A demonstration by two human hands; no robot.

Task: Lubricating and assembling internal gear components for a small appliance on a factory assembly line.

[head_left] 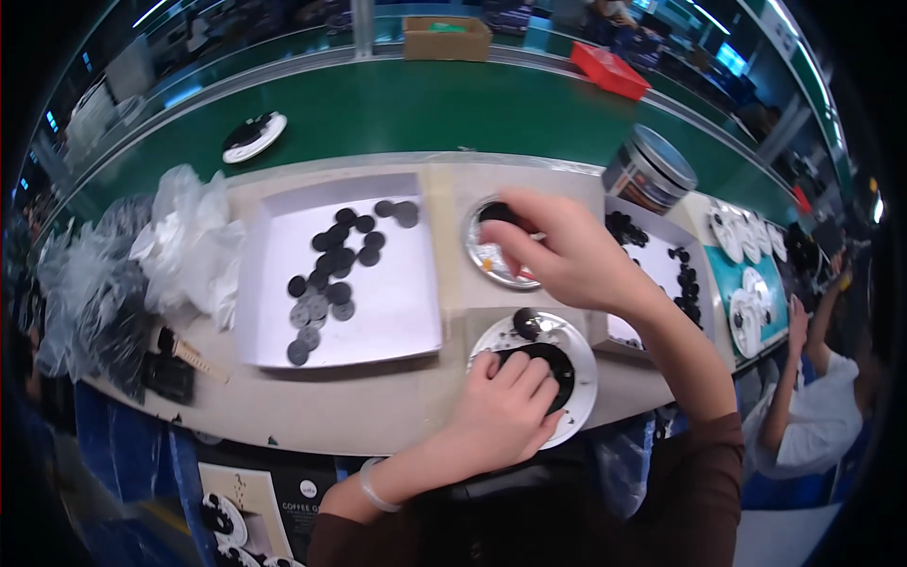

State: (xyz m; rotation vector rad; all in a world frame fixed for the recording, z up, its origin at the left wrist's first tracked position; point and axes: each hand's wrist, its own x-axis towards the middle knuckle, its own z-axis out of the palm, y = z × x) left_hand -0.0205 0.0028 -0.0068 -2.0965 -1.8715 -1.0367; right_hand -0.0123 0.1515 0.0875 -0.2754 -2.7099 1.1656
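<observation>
While the lower-centre plate (585, 367) is seemingly being steadied under curled left fingers (515, 371), their grip and the right fingers' (539, 209) are being hidden.

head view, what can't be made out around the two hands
All in the head view:
Middle of the black part on the white plate: hidden by the left hand.
Whether the right hand grips the dark piece at the silver dish: blurred where they overlap.
Part of the white box at right: hidden by the right forearm.
</observation>
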